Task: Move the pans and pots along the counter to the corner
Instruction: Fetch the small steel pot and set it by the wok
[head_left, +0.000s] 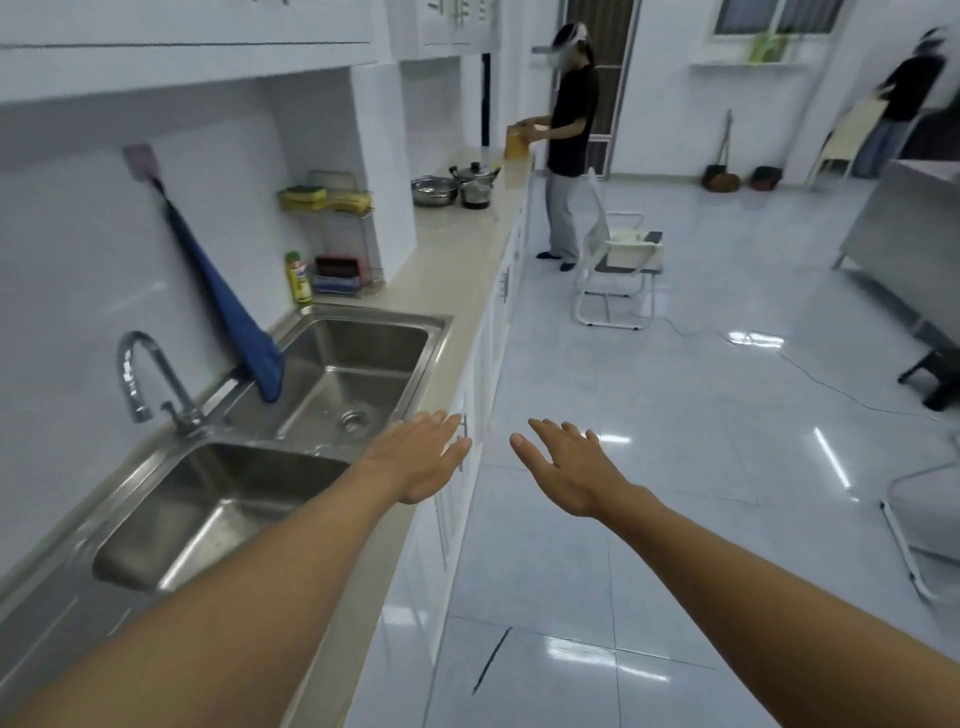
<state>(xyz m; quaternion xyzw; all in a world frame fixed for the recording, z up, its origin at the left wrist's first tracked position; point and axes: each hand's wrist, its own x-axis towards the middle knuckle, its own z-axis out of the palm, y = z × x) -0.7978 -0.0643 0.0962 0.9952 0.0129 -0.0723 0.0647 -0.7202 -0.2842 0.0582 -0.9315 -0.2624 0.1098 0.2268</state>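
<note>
Far along the beige counter (447, 260) stand a wide steel pan (434, 190), a lidded steel pot (474, 172) and a smaller dark pot (476, 196) in front of it, close together. My left hand (423, 457) is stretched out over the counter's front edge beside the sink, fingers apart, holding nothing. My right hand (566, 467) is held out over the floor, also spread and holding nothing. Both hands are well short of the pots.
A double steel sink (291, 415) with a tap (140, 379) and a blue towel (228, 306) lies at my left. A wire rack (343, 234) and a soap bottle (298, 278) stand behind it. A person (569, 145) stands at the counter's far end; a white chair (618, 265) stands nearby.
</note>
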